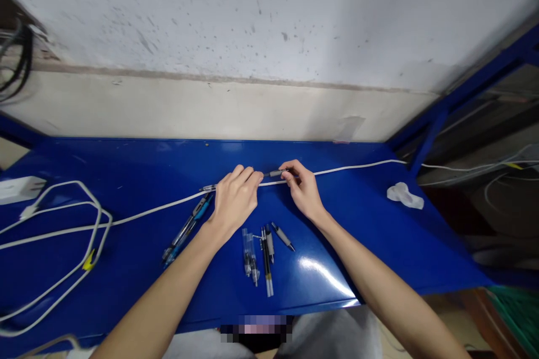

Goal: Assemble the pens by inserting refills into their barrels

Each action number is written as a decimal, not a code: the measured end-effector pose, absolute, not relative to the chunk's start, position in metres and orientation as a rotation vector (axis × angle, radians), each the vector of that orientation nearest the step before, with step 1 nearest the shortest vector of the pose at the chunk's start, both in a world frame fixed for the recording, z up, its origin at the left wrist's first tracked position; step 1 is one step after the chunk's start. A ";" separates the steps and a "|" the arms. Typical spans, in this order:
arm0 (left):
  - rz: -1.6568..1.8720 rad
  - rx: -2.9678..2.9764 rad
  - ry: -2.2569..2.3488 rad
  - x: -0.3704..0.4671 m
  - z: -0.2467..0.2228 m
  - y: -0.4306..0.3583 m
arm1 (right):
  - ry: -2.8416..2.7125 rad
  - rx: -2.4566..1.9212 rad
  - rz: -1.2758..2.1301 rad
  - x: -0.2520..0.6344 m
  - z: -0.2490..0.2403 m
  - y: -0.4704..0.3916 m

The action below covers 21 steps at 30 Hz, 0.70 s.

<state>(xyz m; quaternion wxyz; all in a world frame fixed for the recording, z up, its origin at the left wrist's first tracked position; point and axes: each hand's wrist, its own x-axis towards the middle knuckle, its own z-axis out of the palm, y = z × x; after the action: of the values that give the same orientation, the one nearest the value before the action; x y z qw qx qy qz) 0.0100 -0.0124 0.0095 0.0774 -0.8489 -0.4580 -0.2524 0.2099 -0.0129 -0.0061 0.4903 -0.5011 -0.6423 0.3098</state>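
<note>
My left hand (pixel 236 196) is closed around a clear pen barrel (pixel 207 188), whose end sticks out to the left. My right hand (pixel 304 189) pinches a grey pen grip section (pixel 276 173), and a thin dark piece spans toward my left fingers. Whether the two parts are joined is hidden. Beside my left wrist lie several pens (pixel 187 229), some blue, some clear and grey. Between my forearms are clear pen barrels (pixel 249 258), dark ink refills (pixel 266 263) and two loose grey grips (pixel 283 235) with dark tips.
A white cable (pixel 160 205) crosses the blue table (pixel 328 157) beneath my hands, with loops of cable (pixel 99 219) and a white box (pixel 21 189) at left. Crumpled white plastic (pixel 405 195) lies at right. A wall (pixel 236 106) backs the table; a blue frame (pixel 433 134) rises at right.
</note>
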 end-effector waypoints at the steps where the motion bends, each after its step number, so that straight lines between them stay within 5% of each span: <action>1: -0.758 -2.547 -1.381 0.010 0.009 -0.012 | -1.560 -1.215 0.754 0.210 -0.006 -0.013; 21: -0.915 -2.802 -1.277 0.009 0.010 -0.011 | -1.510 -1.120 0.828 0.207 -0.008 -0.017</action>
<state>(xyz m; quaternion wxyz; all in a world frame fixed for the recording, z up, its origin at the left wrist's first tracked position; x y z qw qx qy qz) 0.0094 -0.0107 0.0102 -0.0354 -0.8717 -0.3974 -0.2845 0.2066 -0.0173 -0.0076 0.5172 -0.4667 -0.6291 0.3449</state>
